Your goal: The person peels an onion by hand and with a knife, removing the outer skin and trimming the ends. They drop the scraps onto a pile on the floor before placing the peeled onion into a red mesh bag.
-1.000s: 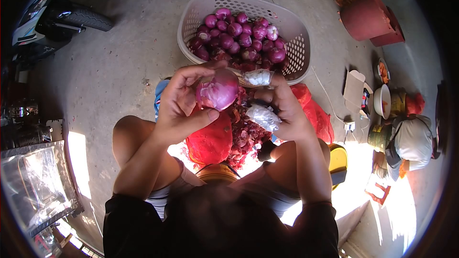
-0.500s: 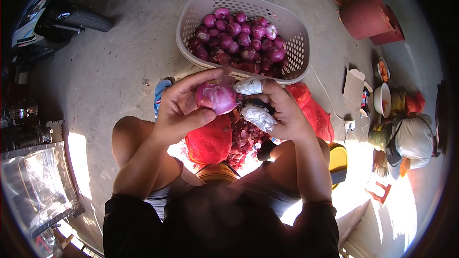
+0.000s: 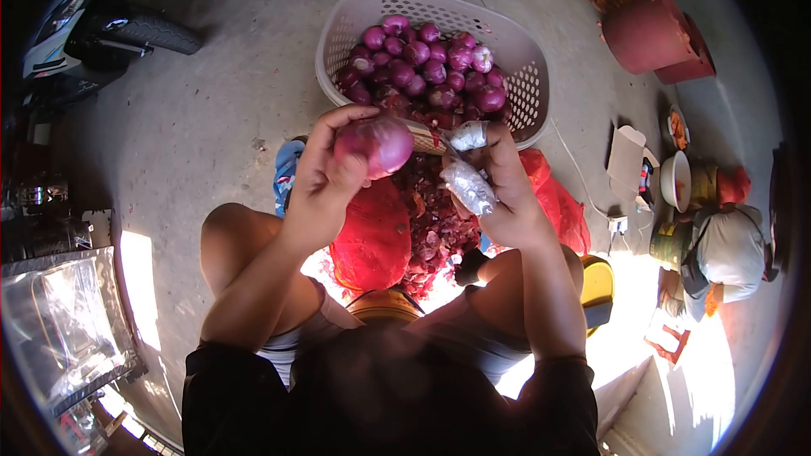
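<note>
My left hand (image 3: 325,181) is closed around a red onion (image 3: 375,147) with shiny purple skin. Just to its right, my right hand (image 3: 507,194) has its thumb and a finger wrapped in silvery-white covering (image 3: 470,187). Between those fingers is a thin, blade-like piece of what looks like a small knife (image 3: 448,149); its handle is mostly hidden. The two hands are slightly apart. Beyond them stands a grey perforated basket (image 3: 325,59) holding many red onions (image 3: 416,52). Below the hands lie loose onion skins (image 3: 435,245) and a red mesh bag (image 3: 370,241).
Another red bag (image 3: 564,215) lies by my right knee. A yellow slipper-like object (image 3: 597,291) is beside it. A motorbike wheel (image 3: 152,32) stands at upper left. To the right are a red bucket (image 3: 646,29), a white bowl (image 3: 676,180) and a seated person (image 3: 731,245).
My left hand has lifted and turned the onion slightly up and left. My right hand has moved a little right, away from the onion, with its wrapped fingers turned.
</note>
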`<action>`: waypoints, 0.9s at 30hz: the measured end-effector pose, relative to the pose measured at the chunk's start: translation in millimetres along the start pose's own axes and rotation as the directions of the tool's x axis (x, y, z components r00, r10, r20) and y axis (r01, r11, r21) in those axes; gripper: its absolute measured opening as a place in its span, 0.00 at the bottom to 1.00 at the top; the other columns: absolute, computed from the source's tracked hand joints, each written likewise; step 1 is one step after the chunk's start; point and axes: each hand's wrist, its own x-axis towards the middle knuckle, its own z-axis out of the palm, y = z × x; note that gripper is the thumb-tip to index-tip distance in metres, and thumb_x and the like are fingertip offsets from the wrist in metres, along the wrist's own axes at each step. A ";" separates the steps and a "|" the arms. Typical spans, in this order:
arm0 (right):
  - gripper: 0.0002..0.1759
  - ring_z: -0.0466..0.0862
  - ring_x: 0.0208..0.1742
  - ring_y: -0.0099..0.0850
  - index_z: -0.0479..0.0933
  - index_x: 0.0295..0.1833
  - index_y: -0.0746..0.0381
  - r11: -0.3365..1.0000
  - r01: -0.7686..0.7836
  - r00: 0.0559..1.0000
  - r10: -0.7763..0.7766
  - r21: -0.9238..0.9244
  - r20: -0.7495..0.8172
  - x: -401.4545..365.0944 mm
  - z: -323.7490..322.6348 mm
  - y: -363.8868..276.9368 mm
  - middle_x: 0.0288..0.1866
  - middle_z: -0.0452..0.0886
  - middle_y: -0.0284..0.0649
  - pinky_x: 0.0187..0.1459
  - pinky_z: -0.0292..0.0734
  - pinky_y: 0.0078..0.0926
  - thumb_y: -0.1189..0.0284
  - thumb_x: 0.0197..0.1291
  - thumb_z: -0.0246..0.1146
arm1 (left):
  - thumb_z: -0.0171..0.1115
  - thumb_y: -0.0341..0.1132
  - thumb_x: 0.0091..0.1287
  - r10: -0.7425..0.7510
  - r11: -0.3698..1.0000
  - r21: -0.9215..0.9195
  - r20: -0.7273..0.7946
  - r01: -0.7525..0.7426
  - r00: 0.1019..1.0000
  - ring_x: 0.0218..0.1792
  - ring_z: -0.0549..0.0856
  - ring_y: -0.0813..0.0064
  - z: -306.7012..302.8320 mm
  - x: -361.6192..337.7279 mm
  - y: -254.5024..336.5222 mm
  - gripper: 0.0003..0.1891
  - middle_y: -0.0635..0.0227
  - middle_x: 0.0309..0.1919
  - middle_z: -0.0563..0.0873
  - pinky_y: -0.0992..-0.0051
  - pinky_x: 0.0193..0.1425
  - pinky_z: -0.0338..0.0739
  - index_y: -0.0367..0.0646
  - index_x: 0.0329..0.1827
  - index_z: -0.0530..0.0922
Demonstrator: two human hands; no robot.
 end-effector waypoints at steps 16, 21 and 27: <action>0.26 0.80 0.36 0.51 0.65 0.54 0.62 0.802 -0.052 0.997 0.079 -0.595 0.019 6.0 -6.1 -19.4 0.33 0.77 0.51 0.32 0.72 0.42 0.70 0.50 0.65 | 0.68 0.26 0.54 0.035 0.919 0.390 0.068 -0.058 0.997 0.57 0.74 0.68 15.8 -0.8 -3.2 0.30 0.59 0.54 0.74 0.71 0.62 0.66 0.37 0.61 0.66; 0.19 0.80 0.33 0.46 0.71 0.46 0.62 0.810 0.026 0.998 0.010 -0.586 0.059 10.8 -5.1 -13.2 0.30 0.77 0.45 0.33 0.72 0.36 0.71 0.47 0.66 | 0.69 0.26 0.50 0.146 0.836 0.511 0.147 -0.201 0.978 0.57 0.74 0.63 14.5 4.0 2.0 0.30 0.59 0.55 0.75 0.68 0.62 0.66 0.40 0.59 0.71; 0.18 0.79 0.31 0.44 0.72 0.42 0.62 0.787 0.064 0.998 -0.036 -0.614 0.058 13.1 -4.0 -12.0 0.29 0.77 0.43 0.32 0.72 0.33 0.72 0.45 0.68 | 0.69 0.25 0.48 0.179 0.772 0.579 0.197 -0.262 0.964 0.58 0.74 0.62 12.8 5.5 5.0 0.30 0.60 0.54 0.75 0.67 0.63 0.66 0.42 0.58 0.73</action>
